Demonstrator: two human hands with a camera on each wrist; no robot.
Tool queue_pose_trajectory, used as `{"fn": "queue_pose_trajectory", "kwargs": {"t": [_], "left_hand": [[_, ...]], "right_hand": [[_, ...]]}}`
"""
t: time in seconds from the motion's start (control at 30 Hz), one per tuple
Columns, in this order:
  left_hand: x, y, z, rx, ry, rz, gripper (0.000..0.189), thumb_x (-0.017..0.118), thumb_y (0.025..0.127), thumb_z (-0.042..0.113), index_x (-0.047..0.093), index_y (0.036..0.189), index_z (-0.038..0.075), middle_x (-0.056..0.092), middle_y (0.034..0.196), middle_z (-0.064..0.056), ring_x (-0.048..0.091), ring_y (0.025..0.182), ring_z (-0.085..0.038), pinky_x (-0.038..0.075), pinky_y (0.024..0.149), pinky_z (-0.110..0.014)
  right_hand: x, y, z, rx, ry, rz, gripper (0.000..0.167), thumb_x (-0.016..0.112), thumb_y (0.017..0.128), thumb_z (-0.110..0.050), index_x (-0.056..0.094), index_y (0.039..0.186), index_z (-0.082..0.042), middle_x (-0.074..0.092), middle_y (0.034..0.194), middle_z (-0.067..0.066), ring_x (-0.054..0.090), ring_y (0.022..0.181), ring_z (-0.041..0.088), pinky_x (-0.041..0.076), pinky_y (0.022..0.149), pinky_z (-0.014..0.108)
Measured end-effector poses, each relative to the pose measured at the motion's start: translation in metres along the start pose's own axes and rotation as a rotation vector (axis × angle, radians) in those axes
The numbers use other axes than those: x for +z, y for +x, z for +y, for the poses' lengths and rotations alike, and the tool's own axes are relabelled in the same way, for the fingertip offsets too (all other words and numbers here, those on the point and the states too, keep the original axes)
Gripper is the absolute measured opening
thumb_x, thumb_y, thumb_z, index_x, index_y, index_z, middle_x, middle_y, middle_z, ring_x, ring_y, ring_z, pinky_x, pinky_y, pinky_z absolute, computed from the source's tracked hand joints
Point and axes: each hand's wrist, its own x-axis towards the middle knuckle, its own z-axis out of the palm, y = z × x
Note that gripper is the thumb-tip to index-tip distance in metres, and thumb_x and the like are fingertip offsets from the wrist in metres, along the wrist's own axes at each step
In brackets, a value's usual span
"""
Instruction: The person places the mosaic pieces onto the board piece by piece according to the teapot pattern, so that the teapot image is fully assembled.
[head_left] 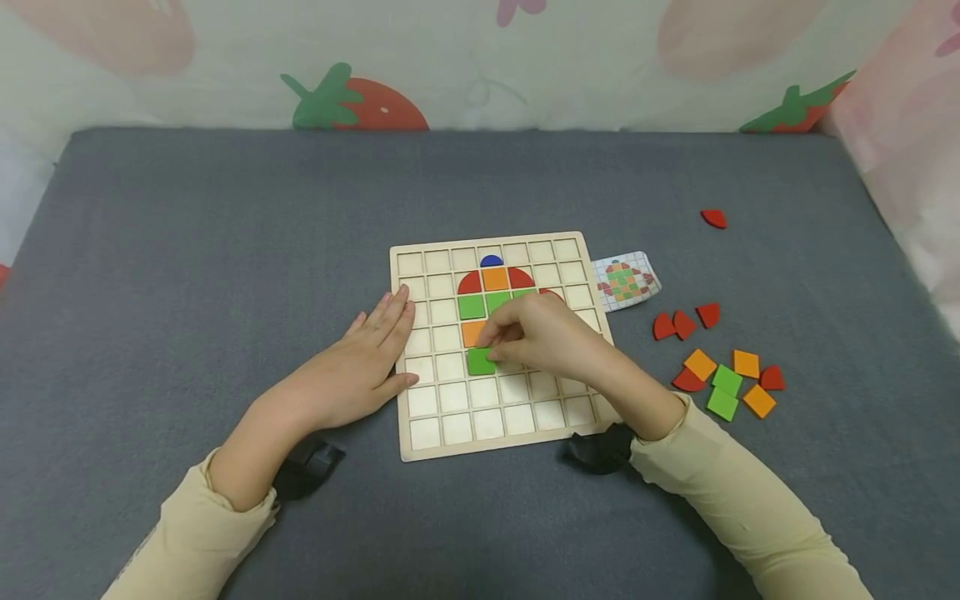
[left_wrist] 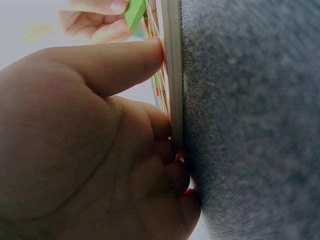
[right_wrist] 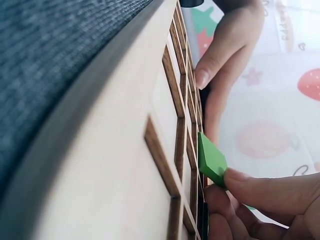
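Note:
My right hand pinches a green square tile by its right edge, between thumb and fingers, over a wooden grid board. The right wrist view shows this green tile tilted at the grid. My left hand rests along the board's left edge, fingers straight, thumb at the rim. On the board lie a blue half-round piece, red quarter-round pieces, orange squares and green squares. The right hand hides part of the pattern.
A pattern card pokes out from the board's right side. Farther right on the grey cloth lie loose red pieces, orange squares and green squares. One red piece sits apart at the back.

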Motion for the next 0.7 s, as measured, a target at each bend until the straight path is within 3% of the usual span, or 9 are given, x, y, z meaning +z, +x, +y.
{"fn": "queue_pose_trajectory", "kwargs": {"t": [0.3, 0.7], "left_hand": [[0.0000, 0.0004, 0.0002, 0.004, -0.007, -0.001, 0.075, 0.051, 0.098, 0.026, 0.006, 0.148, -0.007, -0.007, 0.156, -0.019, -0.005, 0.143, -0.031, 0.009, 0.112, -0.052], [-0.0003, -0.0008, 0.0004, -0.003, -0.005, 0.001, 0.075, 0.051, 0.098, 0.027, 0.006, 0.148, -0.006, -0.007, 0.156, -0.018, -0.005, 0.143, -0.030, 0.009, 0.112, -0.052]], "right_hand": [[0.0000, 0.0007, -0.0019, 0.010, 0.027, -0.035, 0.008, 0.071, 0.080, 0.000, 0.073, 0.085, -0.006, 0.068, 0.079, 0.000, 0.061, 0.073, 0.011, 0.050, 0.068, 0.026], [-0.0017, 0.0013, -0.0038, 0.028, 0.014, -0.020, 0.008, 0.075, 0.077, -0.002, 0.073, 0.083, -0.007, 0.068, 0.076, -0.003, 0.062, 0.070, 0.009, 0.050, 0.067, 0.026]]}}
